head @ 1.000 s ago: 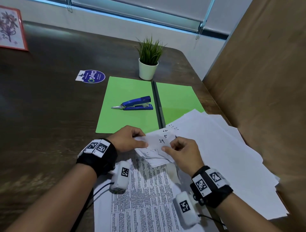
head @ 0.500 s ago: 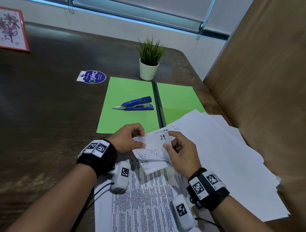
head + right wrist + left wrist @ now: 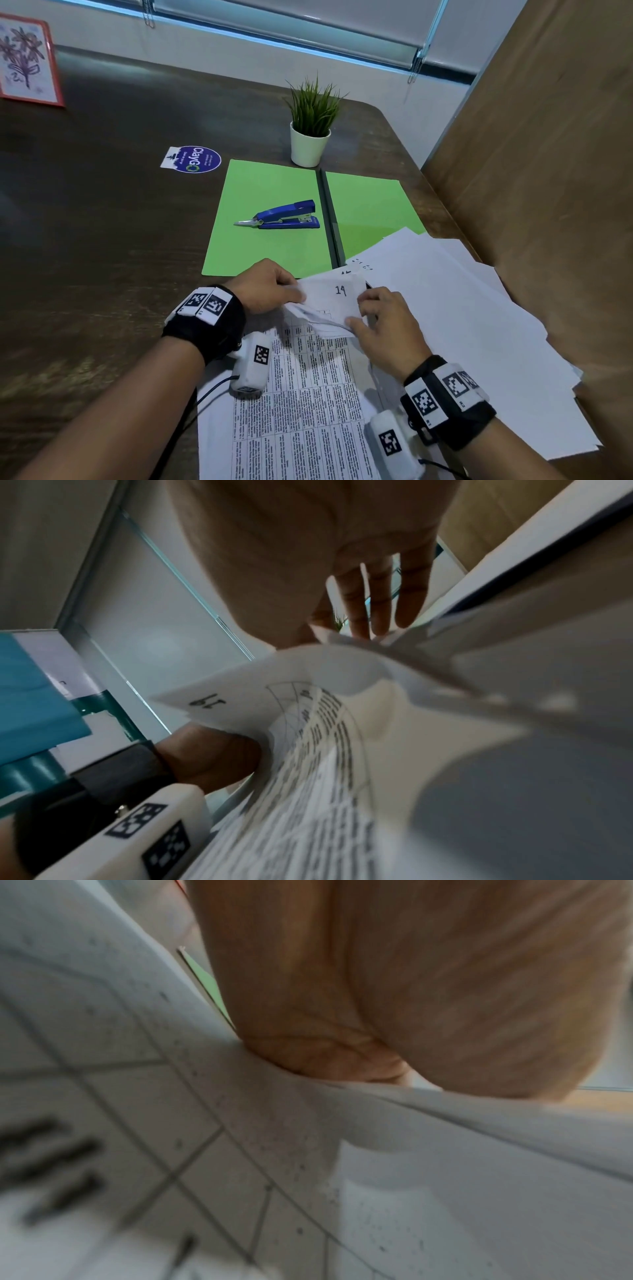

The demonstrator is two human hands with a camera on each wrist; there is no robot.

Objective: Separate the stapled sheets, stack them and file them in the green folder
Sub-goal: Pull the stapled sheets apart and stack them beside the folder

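A stapled set of printed sheets (image 3: pixel 301 404) lies near the table's front edge, its top corner folded back and showing a handwritten "19" (image 3: pixel 340 290). My left hand (image 3: pixel 270 286) pinches the folded corner from the left. My right hand (image 3: pixel 380 322) pinches the same corner from the right, thumb under the fold. In the right wrist view the bent corner (image 3: pixel 260 696) curls up beneath my fingers (image 3: pixel 380 599). The green folder (image 3: pixel 274 219) lies open beyond the hands. The left wrist view shows only my palm (image 3: pixel 411 988) against printed paper (image 3: pixel 205 1123).
A blue stapler (image 3: pixel 286 216) lies on the folder's left half. Loose white sheets (image 3: pixel 472 325) fan out to the right, overlapping the folder's right flap. A potted plant (image 3: pixel 311 126) and a round sticker (image 3: pixel 197 159) sit behind. A brown partition (image 3: pixel 548 171) walls the right side.
The corner marked "19" has been folded further up and over. My right hand slid down and right along the fold; my left hand kept its pinch.
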